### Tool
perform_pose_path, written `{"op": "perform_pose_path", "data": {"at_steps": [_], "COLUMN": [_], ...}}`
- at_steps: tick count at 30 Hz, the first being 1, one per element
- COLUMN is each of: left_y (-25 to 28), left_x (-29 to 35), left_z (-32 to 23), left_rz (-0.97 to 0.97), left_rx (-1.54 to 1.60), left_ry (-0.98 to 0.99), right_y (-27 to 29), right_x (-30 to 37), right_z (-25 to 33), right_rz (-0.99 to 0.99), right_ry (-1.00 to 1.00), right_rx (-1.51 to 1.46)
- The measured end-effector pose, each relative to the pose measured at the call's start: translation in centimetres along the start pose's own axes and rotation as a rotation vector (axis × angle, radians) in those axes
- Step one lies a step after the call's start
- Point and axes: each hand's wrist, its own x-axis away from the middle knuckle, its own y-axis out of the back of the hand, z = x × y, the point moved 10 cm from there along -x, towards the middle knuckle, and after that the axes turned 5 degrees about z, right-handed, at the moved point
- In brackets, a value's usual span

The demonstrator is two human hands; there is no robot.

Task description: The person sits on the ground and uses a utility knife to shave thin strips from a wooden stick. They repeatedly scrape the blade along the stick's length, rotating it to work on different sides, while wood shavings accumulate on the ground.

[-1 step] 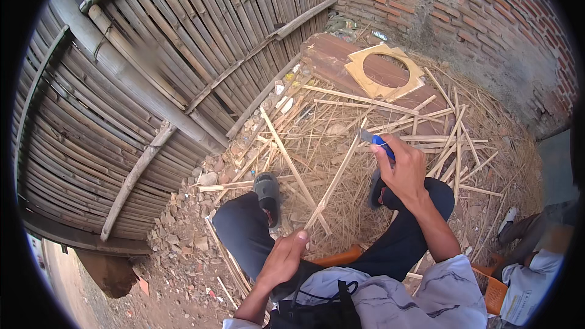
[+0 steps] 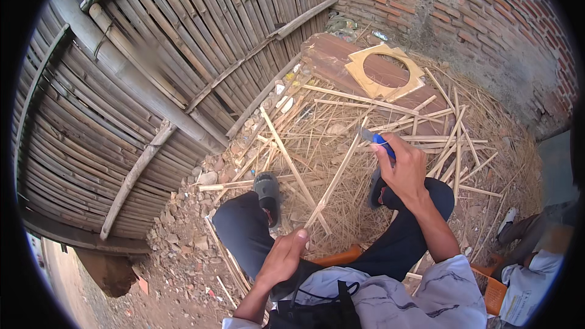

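Observation:
My left hand is closed around the near end of a pale bamboo strip, which slants away up and to the right. My right hand grips the blue handle of a knife. Its short grey blade points left, beside the far part of that strip; whether blade and strip touch, I cannot tell. Another bamboo strip lies on the ground to the left and crosses near the held one. Thin shavings cover the ground between my feet.
A bamboo wall rises on the left, a brick wall at the back right. Several cut strips lie right of my knife. A square board with a round hole rests on a brown plank. Another person is at the right edge.

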Motion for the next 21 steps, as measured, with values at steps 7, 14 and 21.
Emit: {"op": "perform_pose_path", "data": {"at_steps": [7,14,21], "left_y": [1.0,1.8,1.5], "left_x": [0.2,0.3,-0.4], "left_z": [-1.5,-2.0,2.4], "left_rz": [-0.063,-0.076,0.118], "left_rx": [-0.008,-0.028,0.126], "left_ry": [-0.108,-0.111,-0.028], "right_y": [0.9,0.8,0.3], "right_x": [-0.5,-0.8,-1.0], "right_z": [0.2,0.1,0.2], "right_rz": [-0.016,-0.013,0.017], "right_ry": [0.059,0.09,0.088], "right_rx": [0.068,0.09,0.092]}}
